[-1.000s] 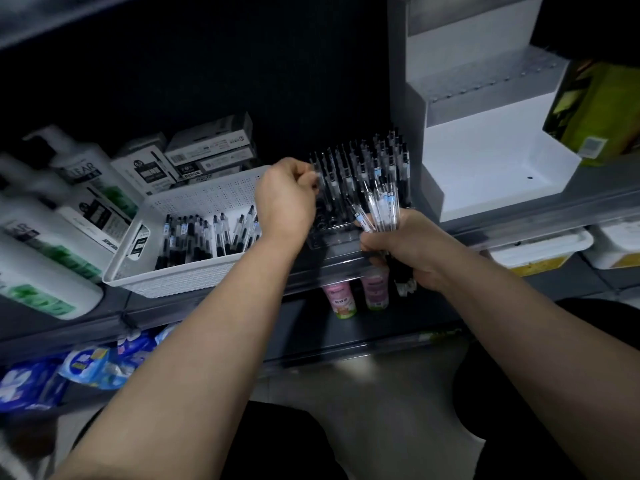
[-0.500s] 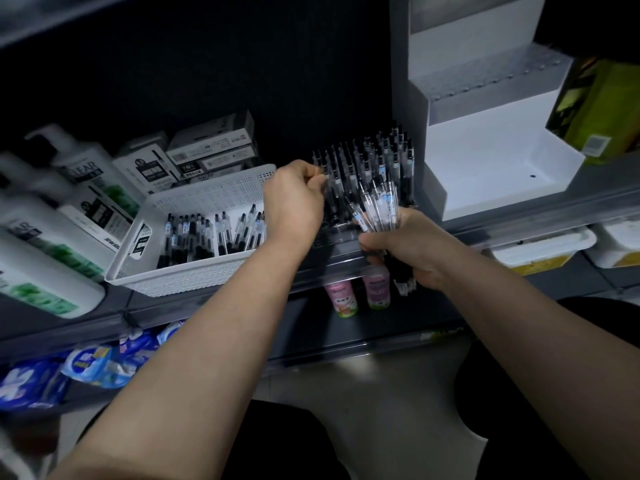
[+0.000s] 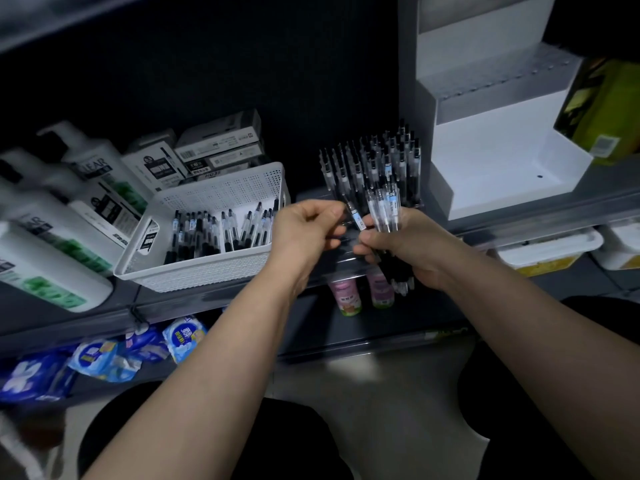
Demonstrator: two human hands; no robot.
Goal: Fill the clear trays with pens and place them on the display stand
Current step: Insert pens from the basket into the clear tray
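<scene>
A single pen (image 3: 355, 216) sits just right of the frame's centre, slanting up to the left, pinched near its upper end by the fingers (image 3: 334, 216) of the left hand (image 3: 304, 230). Its lower end touches the bundle of pens (image 3: 384, 209) that the right hand (image 3: 405, 247) holds clenched in a fist, tips fanning upward.

The step in hand looks like drawing one pen free of the bundle to seat it in the clear tray (image 3: 372, 168), which stands just behind both hands, its pens upright in rows. To do it well, I would pull the pen along its own length so its neighbours do not drag out with it. I would keep the fist firm but not crushing, and pick an empty slot before lowering; which slots are free is hard to tell in this dim light.

Left of centre, the white basket (image 3: 221, 195) on the shelf (image 3: 173, 303) holds more loose pens. The white display stand (image 3: 498, 174) waits at upper right, its steps bare.
</scene>
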